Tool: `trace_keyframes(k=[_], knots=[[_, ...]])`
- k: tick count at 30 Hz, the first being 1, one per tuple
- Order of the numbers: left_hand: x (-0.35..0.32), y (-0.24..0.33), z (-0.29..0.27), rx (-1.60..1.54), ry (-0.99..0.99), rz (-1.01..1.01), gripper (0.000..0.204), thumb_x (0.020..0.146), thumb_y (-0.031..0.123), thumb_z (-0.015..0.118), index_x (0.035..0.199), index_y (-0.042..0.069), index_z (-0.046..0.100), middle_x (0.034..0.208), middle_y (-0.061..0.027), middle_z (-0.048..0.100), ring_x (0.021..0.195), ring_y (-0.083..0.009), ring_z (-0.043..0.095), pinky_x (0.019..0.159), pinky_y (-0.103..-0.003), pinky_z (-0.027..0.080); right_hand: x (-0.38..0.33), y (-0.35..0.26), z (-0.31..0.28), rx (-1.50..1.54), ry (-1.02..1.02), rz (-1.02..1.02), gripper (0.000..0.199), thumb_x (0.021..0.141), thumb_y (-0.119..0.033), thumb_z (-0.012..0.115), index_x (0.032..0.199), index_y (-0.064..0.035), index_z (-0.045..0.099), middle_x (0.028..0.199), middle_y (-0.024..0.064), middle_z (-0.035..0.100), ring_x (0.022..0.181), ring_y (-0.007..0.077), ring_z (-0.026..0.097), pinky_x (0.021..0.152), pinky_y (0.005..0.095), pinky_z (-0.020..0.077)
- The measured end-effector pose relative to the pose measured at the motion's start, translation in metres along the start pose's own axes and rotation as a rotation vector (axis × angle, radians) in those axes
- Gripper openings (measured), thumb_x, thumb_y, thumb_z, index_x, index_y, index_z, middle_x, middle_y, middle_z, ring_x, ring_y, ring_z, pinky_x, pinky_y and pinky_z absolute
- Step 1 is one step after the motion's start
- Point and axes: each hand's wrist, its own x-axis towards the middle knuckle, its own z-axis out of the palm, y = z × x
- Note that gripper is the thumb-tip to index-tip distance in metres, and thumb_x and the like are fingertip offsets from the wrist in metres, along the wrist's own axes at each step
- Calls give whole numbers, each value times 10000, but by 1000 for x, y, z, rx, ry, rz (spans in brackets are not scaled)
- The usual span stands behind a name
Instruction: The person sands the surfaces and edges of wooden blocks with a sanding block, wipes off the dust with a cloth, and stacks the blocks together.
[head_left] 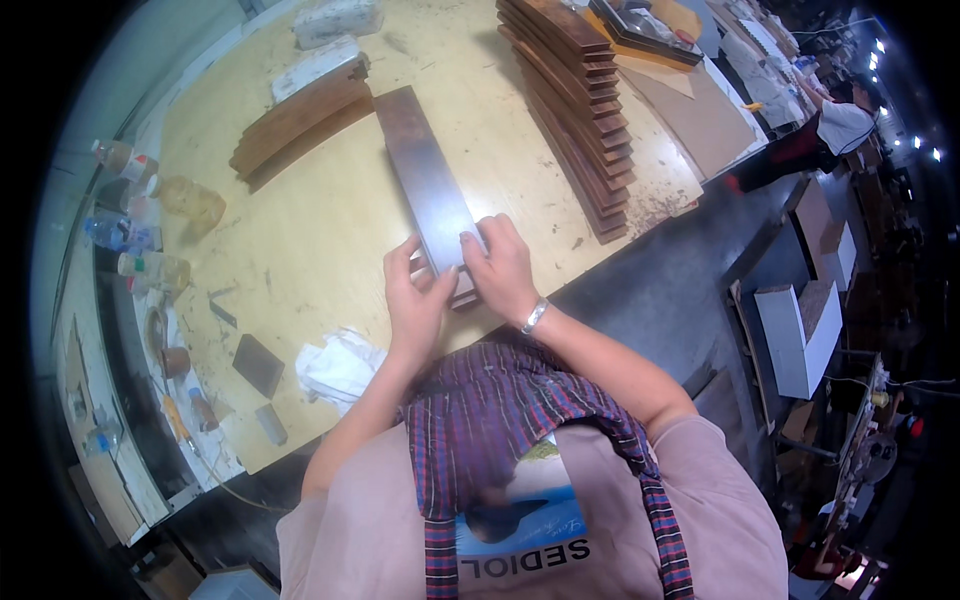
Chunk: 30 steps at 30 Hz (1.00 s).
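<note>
Pointing away from me on the table lies a long, dark brown wooden board [428, 180], its polished top catching the light. A second piece seems to sit beneath its near end. My left hand [416, 303] grips the board's near left edge, thumb on top. From the right side my right hand [502, 268] holds the same end, thumb over the upper face and fingers along the edge. Beyond the left hand is a short stack of brown boards [305, 125]. To the right stands a taller, fanned stack of similar boards [580, 120].
Plastic bottles [185, 200] line the table's left side. A crumpled white cloth [340, 368], a dark square block [258, 366] and a small grey block [270, 424] lie near left. White wrapped bundles [318, 70] are at the back. Another person [845, 130] stands far right.
</note>
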Motion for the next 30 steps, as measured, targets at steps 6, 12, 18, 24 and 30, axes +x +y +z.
trace_keyframes(k=[6, 12, 18, 24, 30], knots=[[0, -2, -4, 74, -14, 38, 585, 912, 51, 688, 1437, -38, 448, 1365, -142, 440, 1217, -264, 541, 949, -366, 554, -3, -3, 0, 112, 34, 42, 236, 934, -217, 659, 910, 12, 611, 890, 184, 569, 732, 356, 601, 659, 439, 485], [7, -2, -7, 229, 9, 108, 575, 870, 104, 731, 1384, -31, 512, 1231, -140, 520, 1117, -250, 571, 930, -372, 510, 4, 2, 0, 7, -8, 12, 227, 924, -205, 672, 933, 20, 634, 892, 179, 578, 715, 347, 605, 645, 426, 493], [5, 5, -11, 325, -46, 86, 679, 835, 93, 759, 1441, -14, 472, 1324, -141, 496, 1195, -280, 559, 1001, -423, 496, 3, 2, -6, 273, -47, 117, 286, 963, -220, 632, 1066, 45, 662, 937, 191, 595, 764, 345, 629, 678, 407, 509], [-7, 5, -13, 474, -103, 286, 822, 732, 64, 805, 1466, -13, 444, 1349, -177, 504, 1249, -302, 541, 1074, -432, 447, -5, 17, -4, 184, -48, -26, 264, 986, -195, 596, 1099, 33, 665, 942, 184, 603, 794, 337, 633, 705, 409, 507], [-3, -1, -12, 436, -57, 218, 777, 743, 44, 798, 1447, -16, 473, 1329, -176, 520, 1224, -302, 560, 1073, -412, 452, -1, 10, -4, 36, -72, -22, 271, 991, -231, 602, 1038, 26, 673, 883, 173, 597, 740, 332, 606, 675, 421, 490]])
